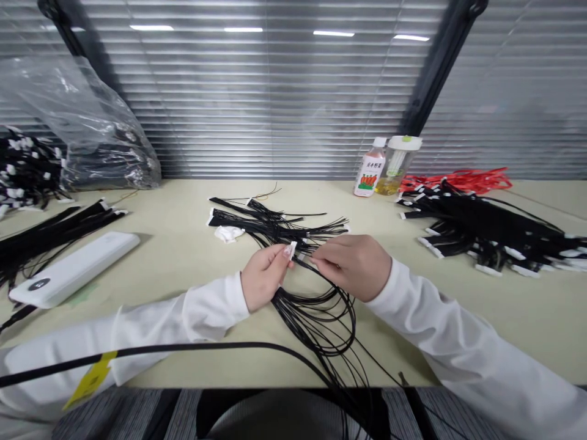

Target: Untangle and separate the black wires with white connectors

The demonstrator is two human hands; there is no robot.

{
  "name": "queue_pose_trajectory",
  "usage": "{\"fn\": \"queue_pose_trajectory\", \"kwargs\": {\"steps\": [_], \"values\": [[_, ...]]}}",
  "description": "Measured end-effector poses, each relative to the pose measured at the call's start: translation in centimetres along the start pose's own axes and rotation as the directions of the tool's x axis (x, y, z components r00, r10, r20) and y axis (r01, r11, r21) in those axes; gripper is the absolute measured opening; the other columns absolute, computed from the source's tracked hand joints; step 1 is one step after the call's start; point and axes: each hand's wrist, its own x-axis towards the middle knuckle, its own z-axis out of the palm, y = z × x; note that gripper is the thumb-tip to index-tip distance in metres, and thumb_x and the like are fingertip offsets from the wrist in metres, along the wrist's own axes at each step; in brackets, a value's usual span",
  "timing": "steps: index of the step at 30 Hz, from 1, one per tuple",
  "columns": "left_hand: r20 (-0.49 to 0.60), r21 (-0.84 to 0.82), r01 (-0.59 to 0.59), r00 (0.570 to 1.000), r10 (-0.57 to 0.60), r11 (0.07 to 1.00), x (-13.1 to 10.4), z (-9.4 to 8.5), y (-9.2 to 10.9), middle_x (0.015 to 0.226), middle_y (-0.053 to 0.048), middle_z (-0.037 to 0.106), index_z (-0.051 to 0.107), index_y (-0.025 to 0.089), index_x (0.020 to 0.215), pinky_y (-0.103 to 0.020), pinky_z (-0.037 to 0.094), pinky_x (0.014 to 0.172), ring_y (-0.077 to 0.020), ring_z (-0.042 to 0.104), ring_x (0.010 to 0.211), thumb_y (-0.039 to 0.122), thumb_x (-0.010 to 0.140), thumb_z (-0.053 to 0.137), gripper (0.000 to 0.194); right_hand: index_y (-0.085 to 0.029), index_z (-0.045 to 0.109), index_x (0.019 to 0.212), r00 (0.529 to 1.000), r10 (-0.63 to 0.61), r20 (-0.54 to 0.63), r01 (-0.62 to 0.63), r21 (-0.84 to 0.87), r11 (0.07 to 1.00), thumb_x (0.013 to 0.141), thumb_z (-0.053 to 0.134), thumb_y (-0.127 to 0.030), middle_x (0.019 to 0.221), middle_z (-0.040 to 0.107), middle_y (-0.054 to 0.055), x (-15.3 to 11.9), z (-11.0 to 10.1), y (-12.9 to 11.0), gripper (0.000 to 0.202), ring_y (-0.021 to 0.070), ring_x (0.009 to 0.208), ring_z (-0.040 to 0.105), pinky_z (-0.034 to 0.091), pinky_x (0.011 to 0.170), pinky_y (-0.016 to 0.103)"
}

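My left hand (pixel 265 276) pinches a small white connector (pixel 290 249) between thumb and finger. Black wires (pixel 316 324) run from around it and loop down over the table's front edge. Just to the right, my right hand (pixel 355 264) is closed, its fingertips pinched at the thin black wires near the connector; what exactly lies between them is hidden. Behind both hands lies a pile of black wire bundles (pixel 275 226) with white connectors at some ends. A crumpled white scrap (pixel 228 233) rests at the pile's left side.
Black cable bundles (pixel 495 223) and red strips (pixel 463 179) lie at right. A juice bottle (pixel 369 168) and lidded cup (pixel 398 165) stand at the back. At left are a white power bank (pixel 76 269), more cables (pixel 55 229) and a plastic bag (pixel 110 140). A thick cable (pixel 206 346) crosses in front.
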Motion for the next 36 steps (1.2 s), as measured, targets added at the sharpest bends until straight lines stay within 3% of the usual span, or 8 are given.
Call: {"fn": "queue_pose_trajectory", "kwargs": {"steps": [11,15,19,21,23,28,32,36], "values": [[0.079,0.009,0.001,0.997,-0.002,1.0,-0.1,0.1,0.2,0.04,0.005,0.04,0.047,0.014,0.063,-0.017,0.028,0.041,-0.0046,0.035,0.038,0.048,0.078,0.034,0.039,-0.016,0.057,0.073,0.993,0.06,0.099,-0.063,0.025,0.998,0.083,0.036,-0.028,0.066,0.057,0.001,0.2,0.6,-0.2,0.027,0.0081,0.062,0.051,0.032,0.06,0.02],[-0.05,-0.035,0.013,0.999,-0.015,0.999,0.3,0.1,0.0,0.04,0.005,0.037,0.047,0.014,0.064,-0.018,0.026,0.04,-0.005,0.033,0.038,0.05,0.077,0.035,0.04,-0.016,0.054,0.079,0.976,0.142,0.167,-0.153,0.055,0.987,0.076,0.048,-0.036,0.064,0.055,0.0,0.4,0.3,0.6,0.021,0.008,0.058,0.048,0.032,0.056,0.019],[-0.238,-0.1,0.038,0.969,-0.061,0.994,1.2,-0.2,-0.3,0.039,0.006,0.032,0.044,0.015,0.06,-0.018,0.024,0.04,-0.0047,0.029,0.037,0.049,0.077,0.037,0.039,-0.014,0.048,0.068,0.961,0.256,0.102,-0.265,0.079,0.961,0.057,0.061,-0.052,0.056,0.048,-0.002,0.7,-1.3,1.2,0.042,0.0057,0.049,0.04,0.031,0.048,0.017],[-0.297,-0.129,0.055,0.95,-0.092,0.99,1.6,-0.4,-0.5,0.04,0.006,0.031,0.044,0.015,0.06,-0.018,0.023,0.039,-0.0046,0.028,0.038,0.047,0.077,0.037,0.036,-0.014,0.042,0.053,0.944,0.324,0.069,-0.33,0.131,0.935,0.06,0.058,-0.053,0.045,0.039,-0.005,0.9,-2.3,0.9,0.042,0.0032,0.042,0.03,0.026,0.042,0.016],[-0.339,-0.146,0.069,0.934,-0.115,0.987,1.8,-0.6,-0.6,0.041,0.006,0.032,0.044,0.015,0.061,-0.018,0.023,0.039,-0.0049,0.029,0.039,0.043,0.078,0.035,0.034,-0.013,0.036,0.042,0.929,0.35,0.121,-0.369,0.224,0.902,0.066,0.052,-0.052,0.037,0.03,-0.005,1.0,-2.9,0.3,0.048,0.0019,0.038,0.023,0.02,0.039,0.017],[-0.386,-0.114,0.101,0.912,-0.138,0.988,1.7,-0.7,-0.5,0.042,0.005,0.036,0.046,0.015,0.062,-0.018,0.023,0.041,-0.0052,0.031,0.04,0.04,0.079,0.034,0.032,-0.013,0.045,0.038,0.881,0.235,0.41,-0.413,0.424,0.806,0.077,0.042,-0.045,0.032,0.032,-0.004,0.7,-1.8,-1.3,0.05,0.002,0.035,0.025,0.021,0.038,0.017],[-0.38,-0.098,0.083,0.918,-0.114,0.992,1.6,-0.6,-0.4,0.043,0.005,0.037,0.045,0.015,0.061,-0.018,0.025,0.042,-0.0051,0.032,0.041,0.043,0.079,0.035,0.034,-0.013,0.046,0.045,0.903,0.124,0.411,-0.31,0.425,0.85,0.077,0.045,-0.038,0.039,0.033,-0.005,0.3,0.3,-2.0,0.04,0.0023,0.04,0.027,0.021,0.041,0.017],[-0.368,-0.106,0.068,0.924,-0.103,0.992,1.4,-0.7,-0.4,0.043,0.005,0.036,0.045,0.015,0.062,-0.018,0.024,0.042,-0.0049,0.031,0.041,0.044,0.079,0.035,0.035,-0.013,0.047,0.052,0.908,0.065,0.415,-0.253,0.417,0.873,0.079,0.043,-0.028,0.045,0.037,-0.005,0.3,1.0,-2.1,0.031,0.0019,0.045,0.03,0.025,0.046,0.016]]}}
